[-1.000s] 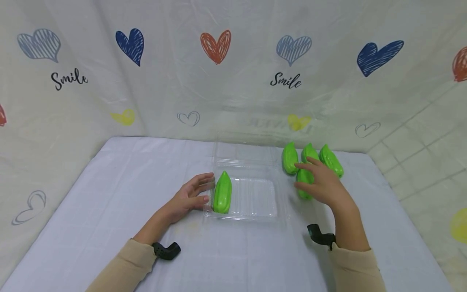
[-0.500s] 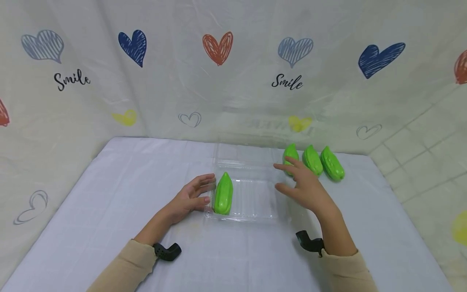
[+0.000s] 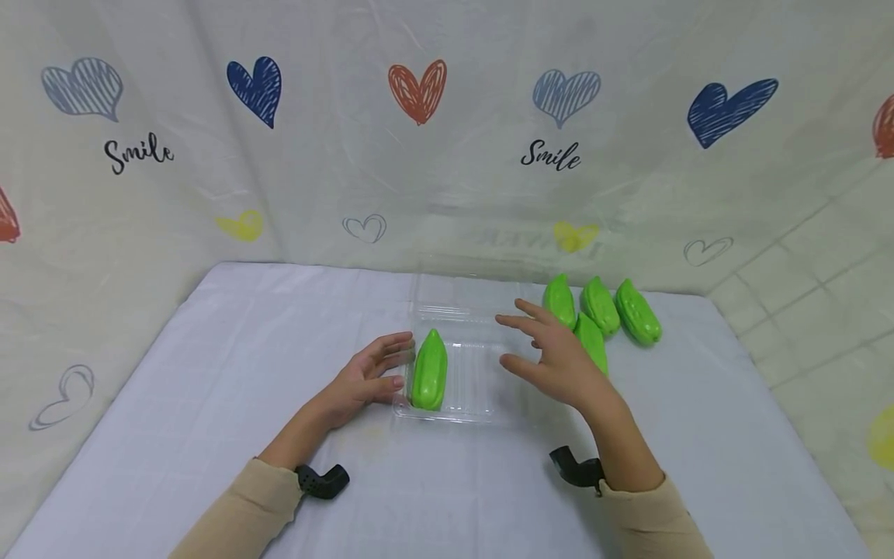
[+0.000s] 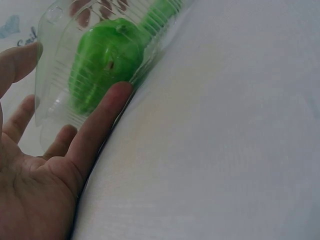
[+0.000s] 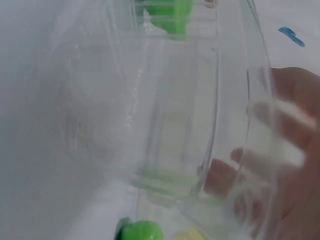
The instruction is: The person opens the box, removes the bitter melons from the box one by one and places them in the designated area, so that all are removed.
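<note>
A clear plastic clamshell box [image 3: 471, 380] lies in the middle of the white table with its lid [image 3: 461, 293] folded back. One glossy green, ridged, pointed vegetable-like piece [image 3: 429, 371] lies lengthwise along the box's left side. My left hand [image 3: 359, 384] rests at the left wall, fingers extended along the plastic; its fingertips [image 4: 117, 92] lie against the side in the left wrist view. My right hand [image 3: 559, 363], fingers spread and holding nothing, is by the box's right edge. In the right wrist view, clear plastic overlaps its fingers [image 5: 282, 125].
Several more green pieces lie right of the box. The nearest green piece [image 3: 591, 341] is partly hidden by the right hand; another green piece [image 3: 639, 312] lies farthest right. Behind the table [image 3: 419, 497] hangs a white curtain [image 3: 475, 186] printed with hearts.
My right hand has moved left from above the green pieces to the box's right edge, uncovering part of the nearest piece. The left hand stays at the box's left wall.
</note>
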